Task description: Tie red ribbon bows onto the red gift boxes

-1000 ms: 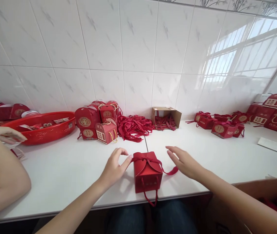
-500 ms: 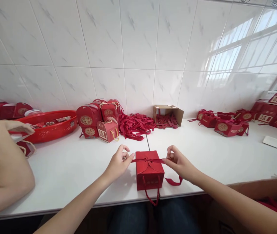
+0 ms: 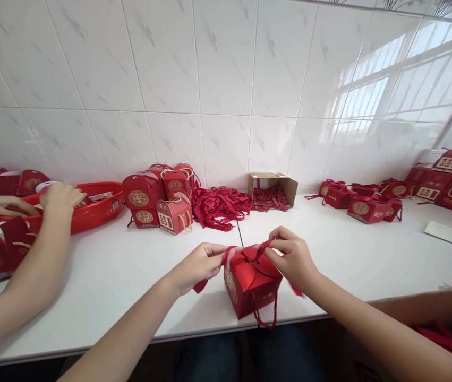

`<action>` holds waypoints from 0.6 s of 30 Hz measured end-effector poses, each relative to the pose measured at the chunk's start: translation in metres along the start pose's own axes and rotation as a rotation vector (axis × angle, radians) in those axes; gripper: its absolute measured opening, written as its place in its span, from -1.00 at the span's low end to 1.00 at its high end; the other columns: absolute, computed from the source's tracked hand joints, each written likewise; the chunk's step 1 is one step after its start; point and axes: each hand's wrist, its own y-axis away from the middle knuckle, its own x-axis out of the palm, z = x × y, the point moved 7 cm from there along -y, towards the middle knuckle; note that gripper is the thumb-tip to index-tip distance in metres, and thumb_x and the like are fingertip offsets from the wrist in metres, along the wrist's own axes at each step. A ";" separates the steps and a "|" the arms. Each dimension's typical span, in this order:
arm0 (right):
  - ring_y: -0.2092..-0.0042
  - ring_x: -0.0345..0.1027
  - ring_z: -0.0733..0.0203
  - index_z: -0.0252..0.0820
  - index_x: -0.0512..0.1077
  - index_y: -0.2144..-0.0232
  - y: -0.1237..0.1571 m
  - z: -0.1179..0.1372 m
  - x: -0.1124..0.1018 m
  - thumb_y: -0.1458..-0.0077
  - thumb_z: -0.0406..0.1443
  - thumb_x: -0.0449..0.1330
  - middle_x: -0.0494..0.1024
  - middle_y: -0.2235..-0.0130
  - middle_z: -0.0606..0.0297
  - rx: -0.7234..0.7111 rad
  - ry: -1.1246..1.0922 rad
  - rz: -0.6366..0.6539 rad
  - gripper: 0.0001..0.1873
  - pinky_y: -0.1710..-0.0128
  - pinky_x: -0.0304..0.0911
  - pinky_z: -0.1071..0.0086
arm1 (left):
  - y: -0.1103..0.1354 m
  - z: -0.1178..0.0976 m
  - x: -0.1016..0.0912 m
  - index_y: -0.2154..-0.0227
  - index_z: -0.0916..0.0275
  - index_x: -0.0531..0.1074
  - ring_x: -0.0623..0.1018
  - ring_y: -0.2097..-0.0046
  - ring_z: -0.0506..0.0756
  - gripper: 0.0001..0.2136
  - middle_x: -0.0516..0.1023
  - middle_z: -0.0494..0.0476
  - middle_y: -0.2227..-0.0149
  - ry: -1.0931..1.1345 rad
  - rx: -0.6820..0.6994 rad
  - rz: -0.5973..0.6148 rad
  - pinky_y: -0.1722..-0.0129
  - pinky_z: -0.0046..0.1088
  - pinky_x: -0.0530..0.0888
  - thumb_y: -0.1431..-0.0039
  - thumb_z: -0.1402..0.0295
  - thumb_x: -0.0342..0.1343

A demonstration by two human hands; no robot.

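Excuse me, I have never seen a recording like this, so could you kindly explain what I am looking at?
Certainly. There is no machine here: a person is working with two bare hands. Every picture comes from one camera worn on that person's head, looking forward and down, so the forearms reach in from the bottom.

The left hand and the right hand each grip part of a red ribbon at the top of a red box, which sits near the front edge of the white table.

Farther back are stacked gift boxes, a heap of loose ribbons, an open cardboard box with more ribbons inside, and boxes with bows. At the far left, another person's hand is at a red basket.
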 end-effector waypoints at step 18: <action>0.41 0.25 0.30 -0.22 0.38 0.66 0.006 -0.001 0.050 0.27 -0.38 0.16 0.41 0.42 0.33 0.503 -0.397 0.506 -0.98 0.46 0.16 0.44 | 0.007 -0.022 0.021 0.28 0.13 0.54 0.44 0.35 0.02 -0.74 0.41 0.17 0.20 -0.608 0.554 -0.144 0.30 -0.42 0.41 -0.22 0.39 -0.08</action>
